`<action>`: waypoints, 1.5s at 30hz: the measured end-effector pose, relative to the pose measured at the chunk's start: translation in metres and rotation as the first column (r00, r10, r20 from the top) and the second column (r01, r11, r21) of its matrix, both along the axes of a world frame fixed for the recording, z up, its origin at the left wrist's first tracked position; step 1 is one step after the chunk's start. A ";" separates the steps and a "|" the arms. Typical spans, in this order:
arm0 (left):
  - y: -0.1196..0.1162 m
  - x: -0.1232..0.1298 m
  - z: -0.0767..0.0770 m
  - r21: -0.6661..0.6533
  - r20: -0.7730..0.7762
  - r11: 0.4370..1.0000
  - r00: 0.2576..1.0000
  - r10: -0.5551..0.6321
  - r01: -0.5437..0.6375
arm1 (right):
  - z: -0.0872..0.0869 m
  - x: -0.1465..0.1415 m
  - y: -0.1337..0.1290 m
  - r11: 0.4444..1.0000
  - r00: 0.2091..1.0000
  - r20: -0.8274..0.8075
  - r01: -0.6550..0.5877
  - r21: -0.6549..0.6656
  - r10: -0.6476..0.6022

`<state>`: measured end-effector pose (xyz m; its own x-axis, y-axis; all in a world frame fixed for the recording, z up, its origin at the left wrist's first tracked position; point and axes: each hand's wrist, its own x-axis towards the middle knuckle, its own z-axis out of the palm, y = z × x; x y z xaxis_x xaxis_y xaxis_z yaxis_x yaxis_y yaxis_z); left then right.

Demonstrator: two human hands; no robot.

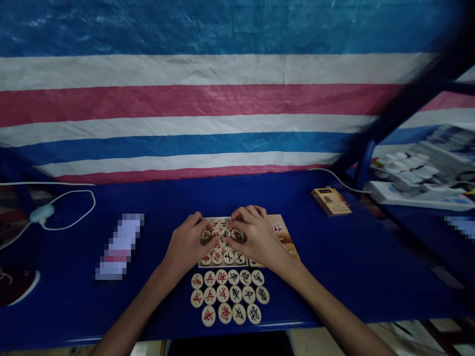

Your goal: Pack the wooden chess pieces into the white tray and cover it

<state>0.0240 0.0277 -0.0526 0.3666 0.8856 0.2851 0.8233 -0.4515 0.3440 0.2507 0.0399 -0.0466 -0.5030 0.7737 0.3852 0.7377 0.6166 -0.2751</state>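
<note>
Several round Chinese chess pieces (217,257) with red or black characters sit in a shallow white-edged box (222,266) on the blue table. My left hand (190,242) curls over the box's left side, its fingers and thumb around pieces in an upper row. From the right, my right hand (256,237) closes in the same way on that row, its thumb close to the left one. The fingers partly hide the pieces they touch. More chess pieces (221,294) lie in three rows on the table before the box. A printed box lid (281,225) shows beneath my right hand.
A blurred-out phone (120,247) lies to the left, near a white cable with a pale blue device (42,214). A small yellow box (331,201) stands at the back right. Beyond it are a power strip (419,195) and a blue metal frame (365,160). A striped sheet (208,99) hangs behind.
</note>
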 end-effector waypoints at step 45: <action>0.007 -0.016 0.000 0.060 0.085 0.992 0.991 0.107 -0.112 | 0.010 0.035 -0.061 0.991 0.981 -0.139 0.137 -0.014 -0.137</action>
<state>0.0082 0.0349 -0.0522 0.2419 0.8978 0.3680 0.8394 -0.3839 0.3848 0.2859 -0.0214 -0.0369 -0.3340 0.8333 0.4405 0.7694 0.5110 -0.3833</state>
